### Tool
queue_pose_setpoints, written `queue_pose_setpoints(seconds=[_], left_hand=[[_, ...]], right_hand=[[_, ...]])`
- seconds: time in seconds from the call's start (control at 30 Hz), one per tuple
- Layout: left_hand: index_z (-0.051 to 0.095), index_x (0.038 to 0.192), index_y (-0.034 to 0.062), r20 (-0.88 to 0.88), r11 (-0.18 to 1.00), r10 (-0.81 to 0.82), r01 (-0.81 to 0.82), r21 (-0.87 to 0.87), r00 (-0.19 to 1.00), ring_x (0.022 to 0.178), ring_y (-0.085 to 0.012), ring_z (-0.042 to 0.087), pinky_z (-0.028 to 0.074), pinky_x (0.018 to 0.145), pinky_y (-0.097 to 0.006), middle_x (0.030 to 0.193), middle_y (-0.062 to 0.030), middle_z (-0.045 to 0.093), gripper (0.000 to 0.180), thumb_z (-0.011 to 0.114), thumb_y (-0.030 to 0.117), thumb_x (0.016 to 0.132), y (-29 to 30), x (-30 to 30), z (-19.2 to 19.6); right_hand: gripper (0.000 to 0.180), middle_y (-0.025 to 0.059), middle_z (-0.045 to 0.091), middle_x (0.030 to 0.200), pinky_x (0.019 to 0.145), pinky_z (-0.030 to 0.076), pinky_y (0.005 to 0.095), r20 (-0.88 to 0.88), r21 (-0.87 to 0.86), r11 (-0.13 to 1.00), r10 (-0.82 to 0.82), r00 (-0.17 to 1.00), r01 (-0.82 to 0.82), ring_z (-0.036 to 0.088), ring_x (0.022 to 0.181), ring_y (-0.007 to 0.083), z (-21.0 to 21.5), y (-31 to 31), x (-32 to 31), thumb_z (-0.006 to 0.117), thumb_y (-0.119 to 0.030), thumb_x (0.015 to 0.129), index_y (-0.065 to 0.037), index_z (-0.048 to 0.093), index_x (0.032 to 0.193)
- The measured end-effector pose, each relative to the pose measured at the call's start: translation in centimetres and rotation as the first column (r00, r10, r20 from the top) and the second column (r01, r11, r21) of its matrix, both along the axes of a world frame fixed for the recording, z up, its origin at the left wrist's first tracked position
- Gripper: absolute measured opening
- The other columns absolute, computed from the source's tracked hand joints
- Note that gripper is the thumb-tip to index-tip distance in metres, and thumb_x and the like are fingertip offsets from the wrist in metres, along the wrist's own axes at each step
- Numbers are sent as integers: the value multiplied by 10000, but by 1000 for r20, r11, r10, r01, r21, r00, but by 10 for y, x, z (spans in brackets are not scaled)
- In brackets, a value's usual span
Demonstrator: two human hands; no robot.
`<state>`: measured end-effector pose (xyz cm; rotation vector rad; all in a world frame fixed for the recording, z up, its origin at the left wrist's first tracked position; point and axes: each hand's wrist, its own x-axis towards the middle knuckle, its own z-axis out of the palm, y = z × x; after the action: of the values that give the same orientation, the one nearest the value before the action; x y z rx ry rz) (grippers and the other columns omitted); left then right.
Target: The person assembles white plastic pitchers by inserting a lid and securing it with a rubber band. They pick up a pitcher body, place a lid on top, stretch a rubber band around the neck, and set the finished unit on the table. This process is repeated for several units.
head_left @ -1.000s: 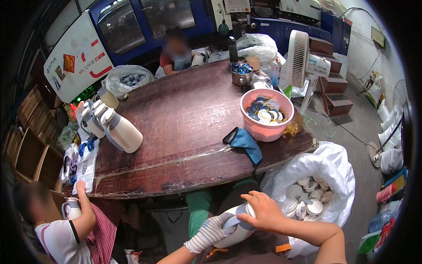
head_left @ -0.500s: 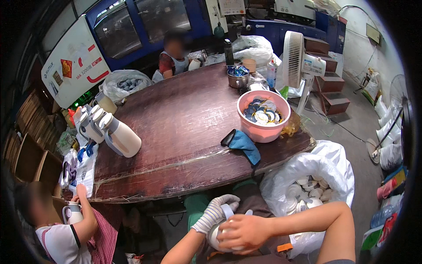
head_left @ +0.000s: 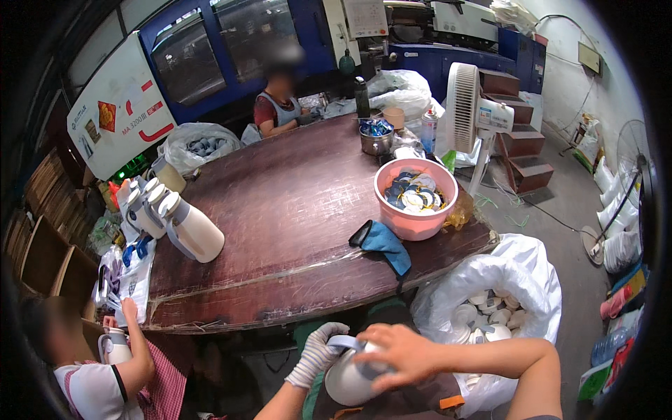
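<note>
cream jugs (head_left: 183,227) 3 | pink basin (head_left: 415,208) 1 | fan (head_left: 467,108) 1 | people 3

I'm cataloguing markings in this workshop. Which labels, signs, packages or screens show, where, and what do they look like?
Machine panel, far left behind the table: white, with red stripes and a small orange-red sticker.
Paper notice, top centre on the blue machine: white sheet.
Fan label, right of the table: small white sticker.
</note>
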<state>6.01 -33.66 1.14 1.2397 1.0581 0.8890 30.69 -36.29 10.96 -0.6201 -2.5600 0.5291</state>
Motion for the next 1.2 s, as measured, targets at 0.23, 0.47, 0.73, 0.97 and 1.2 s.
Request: queue_pose_setpoints(seconds=[0.23, 0.47, 0.73, 0.97, 1.2], left_hand=[[678, 1062, 30, -65, 970, -142, 126, -210, 988, 803, -81, 606, 506, 714, -240, 885, -5, 673, 244, 707, 62, 823, 1, -9, 11], [672, 1035, 25, 236, 797, -299, 378, -471, 925, 598, -71, 552, 426, 552, -214, 760, -17, 638, 287, 703, 258, 869, -31, 1, 73], [647, 1078, 19, 351, 911, 152, 7, -412, 924, 550, -104, 534, 411, 499, -232, 710, -40, 621, 275, 663, 234, 907, -46, 25, 63], [621, 1110, 40, 414, 888, 233, -19, -459, 880, 550, -115, 527, 438, 506, -248, 658, -14, 537, 252, 640, 213, 927, -21, 31, 56], [618, 1113, 51, 417, 881, 251, -27, -472, 874, 545, -113, 526, 438, 481, -255, 654, -6, 533, 252, 642, 219, 928, -16, 25, 50]], right_hand=[[531, 123, 556, 1250, 932, 432, 434, -56, 1, 999, 36, 998, -36, 521, 1181, 309, -6, -6, -17, 556, -549, 897, -143, 573, 1239], [680, 167, 534, 1329, 1009, 409, 449, 105, -396, 881, -238, 966, 260, 497, 1245, 338, -21, 44, -4, 481, -606, 919, -122, 479, 1397], [297, 135, 698, 1008, 841, 502, 371, -244, -268, 774, -631, 736, 574, 661, 966, 269, 10, 209, 53, 629, -292, 892, -57, 697, 1061], [615, 190, 607, 1288, 1020, 443, 370, 302, -215, 608, -703, 644, 764, 586, 1193, 306, -30, 330, 100, 677, -256, 766, -55, 556, 1334], [279, 185, 694, 995, 830, 513, 446, 335, 6, 501, -816, 471, 865, 663, 941, 358, -35, 345, 90, 605, -176, 790, -81, 721, 1026]])
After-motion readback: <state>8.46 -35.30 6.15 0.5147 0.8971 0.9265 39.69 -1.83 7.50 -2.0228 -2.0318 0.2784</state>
